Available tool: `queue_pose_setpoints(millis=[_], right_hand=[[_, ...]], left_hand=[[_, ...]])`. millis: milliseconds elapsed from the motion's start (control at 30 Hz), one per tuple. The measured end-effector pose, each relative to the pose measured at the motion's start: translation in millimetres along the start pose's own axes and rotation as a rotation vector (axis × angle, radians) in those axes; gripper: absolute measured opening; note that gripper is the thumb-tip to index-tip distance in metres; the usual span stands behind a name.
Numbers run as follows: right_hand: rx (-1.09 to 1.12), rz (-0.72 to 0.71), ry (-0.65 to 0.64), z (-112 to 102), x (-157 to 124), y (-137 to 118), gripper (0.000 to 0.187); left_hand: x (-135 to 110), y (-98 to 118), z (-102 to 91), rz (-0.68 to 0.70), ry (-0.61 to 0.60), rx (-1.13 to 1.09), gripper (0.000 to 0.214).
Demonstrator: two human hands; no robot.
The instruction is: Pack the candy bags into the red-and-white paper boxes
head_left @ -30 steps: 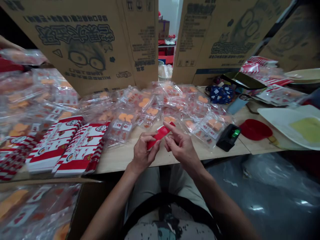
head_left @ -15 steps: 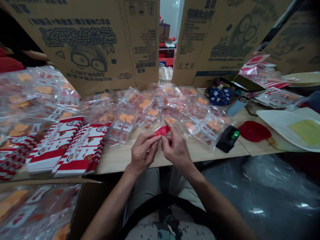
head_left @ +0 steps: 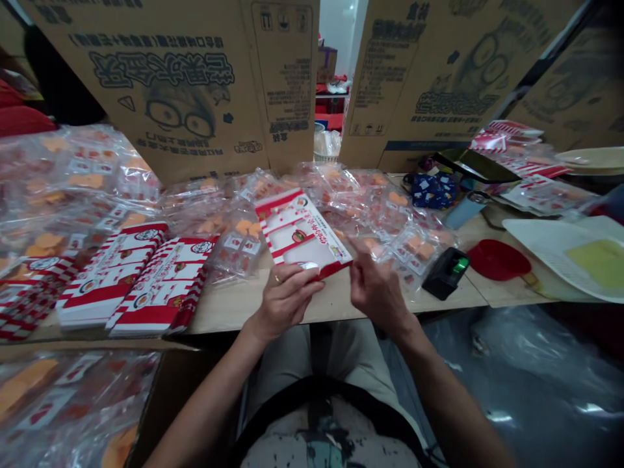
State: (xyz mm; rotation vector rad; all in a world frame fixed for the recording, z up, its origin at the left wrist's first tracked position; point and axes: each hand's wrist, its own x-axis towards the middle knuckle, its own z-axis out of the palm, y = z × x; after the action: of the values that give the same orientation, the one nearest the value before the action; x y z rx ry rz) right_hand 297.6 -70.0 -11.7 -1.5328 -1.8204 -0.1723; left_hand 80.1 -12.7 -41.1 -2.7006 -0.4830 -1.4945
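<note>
Up came the red-and-white printed cardboard carton (head_left: 305,227), tilted above the pale wooden table (head_left: 214,318); the left hand (head_left: 286,300) had its grip clenched on the lower edge; the right hand (head_left: 376,281) was blurred at the right corner, its grip impossible to tell; one carton was in work, its completion unclear; the flat striped cartons (head_left: 163,286) waited stacked, the clear plastic packets (head_left: 238,250) lay loose!

Before me, a pale wooden table (head_left: 227,307) carries clear packets (head_left: 336,185) across its far side, red-and-white cartons (head_left: 163,286) stacked left, and a black device (head_left: 446,273) and red dish (head_left: 498,260) right.
</note>
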Motion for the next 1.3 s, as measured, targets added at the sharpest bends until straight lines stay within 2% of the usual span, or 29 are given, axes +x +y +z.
queue_pose_setpoints(millis=[100,167,200,267,333,367,467,533,633,800,833,900,967,1033,1133,1300], right_hand=[[0.121,0.216,0.009,10,-23,32,0.041],[0.203,0.256,-0.07,20,-37,50,0.034],[0.233,0.257,-0.115,26,-44,58,0.034],[0.266,0.248,-0.179,39,-52,69,0.038],[0.283,0.227,-0.238,52,-55,77,0.041],[0.275,0.213,-0.274,59,-54,80,0.042],[0.217,0.169,-0.377,77,-49,86,0.04],[0.19,0.157,-0.406,84,-46,85,0.039],[0.169,0.139,-0.441,84,-45,79,0.039],[-0.014,0.076,-0.646,67,-40,60,0.025],[-0.027,0.097,-0.657,64,-38,56,0.023],[0.003,0.157,-0.61,61,-35,49,0.02],[0.094,0.197,-0.5,60,-32,40,0.018],[0.211,0.2,-0.389,59,-28,30,0.015],[0.347,0.16,-0.304,53,-21,16,0.01],[0.432,0.033,-0.33,36,-7,-5,0.008]], left_hand=[[-47,-5,33.5,-0.089,-0.188,-0.022,0.029],[-70,-4,46.4,-0.213,-0.276,-0.07,0.029],[-76,-4,48.9,-0.284,-0.273,-0.084,0.028],[-74,-8,48.1,-0.436,-0.171,-0.088,0.026],[-61,-15,45.2,-0.579,-0.076,-0.098,0.023],[-52,-20,44.9,-0.643,-0.073,-0.11,0.022],[-32,-32,52.8,-0.839,-0.221,-0.194,0.023],[-28,-35,63.8,-0.951,-0.311,-0.244,0.025],[-34,-37,80.5,-1.075,-0.312,-0.264,0.033],[-41,-31,92.5,-1.258,-0.198,-0.324,0.054],[-40,-28,92.7,-1.281,-0.158,-0.354,0.055],[-36,-17,92.0,-1.314,0.009,-0.517,0.058],[-30,-4,90.8,-1.301,0.213,-0.77,0.062],[-26,9,88.5,-1.229,0.319,-0.953,0.066],[-20,18,78.7,-1.094,0.253,-0.925,0.065],[-8,16,46.9,-0.944,0.085,-0.897,0.058]])
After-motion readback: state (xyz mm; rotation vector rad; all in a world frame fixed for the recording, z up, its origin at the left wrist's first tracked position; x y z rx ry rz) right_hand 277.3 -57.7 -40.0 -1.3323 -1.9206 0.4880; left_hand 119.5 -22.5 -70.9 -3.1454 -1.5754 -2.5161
